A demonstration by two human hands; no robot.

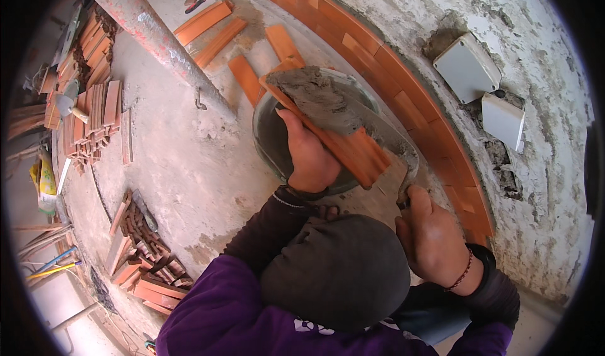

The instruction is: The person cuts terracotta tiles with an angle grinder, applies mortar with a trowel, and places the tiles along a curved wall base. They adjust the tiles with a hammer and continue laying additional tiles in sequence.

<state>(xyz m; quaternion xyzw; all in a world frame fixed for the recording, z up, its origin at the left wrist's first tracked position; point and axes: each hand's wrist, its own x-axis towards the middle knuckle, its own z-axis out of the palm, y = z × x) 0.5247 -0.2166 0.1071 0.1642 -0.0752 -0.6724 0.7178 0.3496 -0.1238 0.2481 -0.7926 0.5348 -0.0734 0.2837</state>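
I read this as the buttering step: my left hand (310,157) is closed around a long terracotta brick slip (343,143), holding it tilted above a shallow grey mixing bowl (268,135), and a thick bed of wet grey mortar (318,97) sits heaped on the slip's upper half. My right hand (432,236) is wrapped tight on the handle of a trowel (394,143), whose mortar-smeared blade lies against the slip. The lower half of the slip looks bare, smooth and orange, so in my judgement the next move calls for drawing the mortar down evenly along its length. The mortar is coarse and pasty. Beside the bowl a curved course of laid slips (403,97) runs along the rough plastered wall (535,186), and loose slips (214,31) lie on the dusty concrete floor (183,160).
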